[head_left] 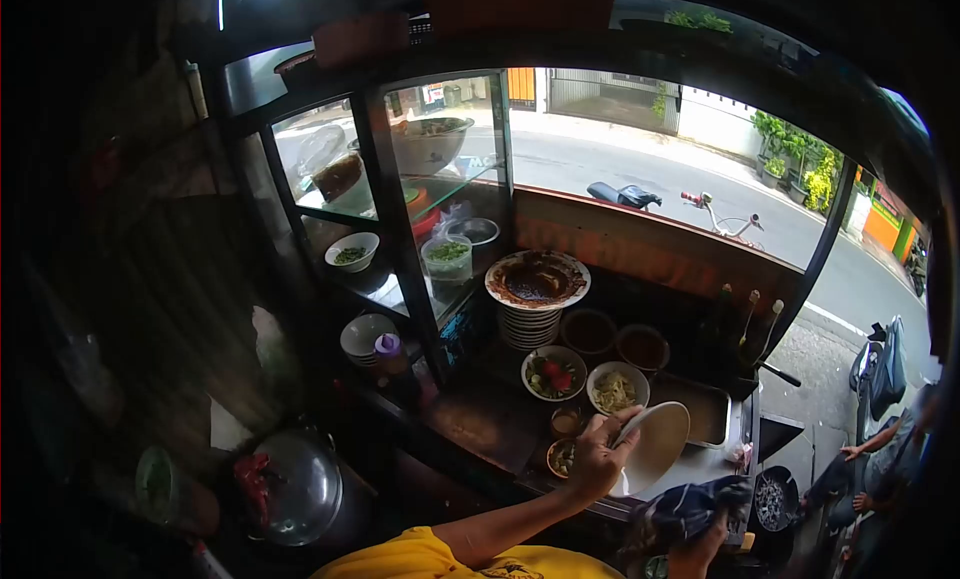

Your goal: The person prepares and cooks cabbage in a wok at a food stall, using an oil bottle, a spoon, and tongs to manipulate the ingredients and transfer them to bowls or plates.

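Note:
My left hand (598, 463) grips a pale bowl (660, 444) by its rim, with the bowl tipped on its side above the counter. Lower right, my right hand (706, 545) is wrapped in a dark patterned cloth (690, 509), close below the bowl but seemingly apart from it. Just beyond my left hand stand a bowl of pale shredded food (616, 390) and a bowl of greens with something red (553, 373). A small dish (562, 457) with chopped pieces is partly hidden by my left hand.
A plate smeared with dark sauce (538, 280) tops a plate stack. A metal tray (697, 409) lies right, near bottles (750, 314). Left are a glass cabinet (445, 159), stacked bowls (367, 336) and a lidded pot (300, 489). A charcoal pan (772, 501) and a seated person (885, 449) are outside right.

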Tool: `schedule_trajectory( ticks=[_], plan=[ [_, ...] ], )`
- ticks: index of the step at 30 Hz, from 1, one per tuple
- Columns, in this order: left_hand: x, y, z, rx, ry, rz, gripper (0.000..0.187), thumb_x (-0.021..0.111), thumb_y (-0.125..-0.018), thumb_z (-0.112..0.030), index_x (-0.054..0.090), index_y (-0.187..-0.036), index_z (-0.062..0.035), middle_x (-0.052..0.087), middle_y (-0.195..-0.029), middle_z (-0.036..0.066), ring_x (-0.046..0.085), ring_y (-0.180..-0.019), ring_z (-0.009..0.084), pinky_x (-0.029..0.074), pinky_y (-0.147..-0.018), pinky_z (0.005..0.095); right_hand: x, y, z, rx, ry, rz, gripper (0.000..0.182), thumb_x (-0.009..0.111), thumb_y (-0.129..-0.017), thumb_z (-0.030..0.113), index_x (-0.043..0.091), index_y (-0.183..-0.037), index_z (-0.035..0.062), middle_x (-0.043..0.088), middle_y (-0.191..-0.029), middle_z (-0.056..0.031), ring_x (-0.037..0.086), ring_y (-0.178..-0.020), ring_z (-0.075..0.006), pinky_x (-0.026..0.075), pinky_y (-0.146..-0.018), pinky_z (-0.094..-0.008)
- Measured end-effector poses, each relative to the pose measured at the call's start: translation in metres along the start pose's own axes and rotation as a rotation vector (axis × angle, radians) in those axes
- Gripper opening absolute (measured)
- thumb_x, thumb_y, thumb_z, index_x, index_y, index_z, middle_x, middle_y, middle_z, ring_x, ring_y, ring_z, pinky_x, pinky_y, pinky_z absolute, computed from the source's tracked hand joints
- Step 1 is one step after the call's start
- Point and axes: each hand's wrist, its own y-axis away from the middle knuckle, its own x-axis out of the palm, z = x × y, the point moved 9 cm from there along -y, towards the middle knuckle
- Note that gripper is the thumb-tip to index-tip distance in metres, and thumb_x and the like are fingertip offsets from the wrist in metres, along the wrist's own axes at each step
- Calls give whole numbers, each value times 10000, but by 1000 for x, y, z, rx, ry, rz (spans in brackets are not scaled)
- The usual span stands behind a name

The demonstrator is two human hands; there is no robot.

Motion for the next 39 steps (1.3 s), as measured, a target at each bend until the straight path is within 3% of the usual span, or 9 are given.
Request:
schedule_trajectory(
  ticks=[6, 10, 12, 13, 15, 23, 27, 31, 39],
  plan=[
    [67, 43, 9, 22, 4, 157, 385, 543, -954, -344, 585, -1293, -166, 468, -841, 52, 483, -753, 153, 413, -727, 268, 68, 20, -29, -974, 1665, 412, 485, 526, -910, 191, 442, -1324, -47, 403, -1393, -233, 282, -1363, -393, 150, -1128, -518],
    [52, 27, 24, -107, -106, 261, 418, 531, -947, -418, 567, -1314, -223, 456, -878, 73, 492, -794, 171, 426, -743, 288, 52, 13, -59, -255, 1394, 846, 552, 560, -876, 183, 404, -1349, -54, 439, -1373, -229, 302, -1337, -447, 141, -1125, -549],
    [47, 32, 26, -107, -110, 270, 418, 534, -945, -416, 568, -1313, -221, 456, -890, 79, 494, -796, 174, 428, -751, 291, -20, -17, -88, 50, 1122, 1199, 33, 532, -823, 70, 553, -836, 93, 477, -581, 57, 444, -462, -81, 336, -393, -242],
    [47, 30, 25, -103, -115, 289, 417, 537, -943, -413, 570, -1311, -219, 455, -902, 85, 495, -799, 176, 430, -760, 294, 5, -8, -77, 41, 1128, 1207, 33, 532, -823, 70, 553, -836, 93, 477, -581, 57, 444, -462, -81, 336, -393, -242],
    [49, 24, 25, -109, -82, 279, 406, 535, -946, -406, 578, -1303, -218, 456, -906, 83, 494, -796, 175, 430, -771, 294, 100, 29, -10, -1007, 2037, 787, 523, 567, -850, 106, 429, -1329, -51, 516, -1272, -242, 371, -1286, -444, 188, -1114, -519],
    [13, -14, 12, 26, 207, 27, 293, 579, -950, -227, 626, -1155, -23, 626, -963, 65, 560, -851, 111, 442, -781, 244, 137, 80, -17, -813, 1663, 1296, 423, 715, -686, 102, 598, -1079, -2, 597, -1194, -228, 541, -1151, -403, 431, -938, -475],
    [10, -18, 59, -450, 774, 91, 310, 504, -991, -265, 618, -1127, -10, 654, -1011, 64, 604, -885, 121, 480, -793, 257, 49, 4, 43, -731, 1103, 620, 406, 708, -744, 192, 612, -1085, -6, 574, -1251, -208, 561, -1149, -361, 444, -965, -471],
    [63, 22, 89, -691, 841, 249, 317, 510, -983, -236, 570, -1185, 1, 647, -1075, 101, 635, -942, 193, 517, -806, 305, 26, -31, -21, 182, -291, 581, 563, 557, -889, 435, 515, -1285, 36, 545, -1301, -150, 559, -1155, -322, 439, -990, -474],
    [90, 45, 112, -502, 486, 207, 307, 525, -973, -191, 560, -1201, 10, 642, -1075, 102, 631, -916, 217, 510, -808, 330, -12, -14, -59, 278, -214, 41, 464, 439, -962, 411, 532, -1253, 63, 615, -1193, -105, 614, -1044, -216, 503, -907, -379]
  ],
)
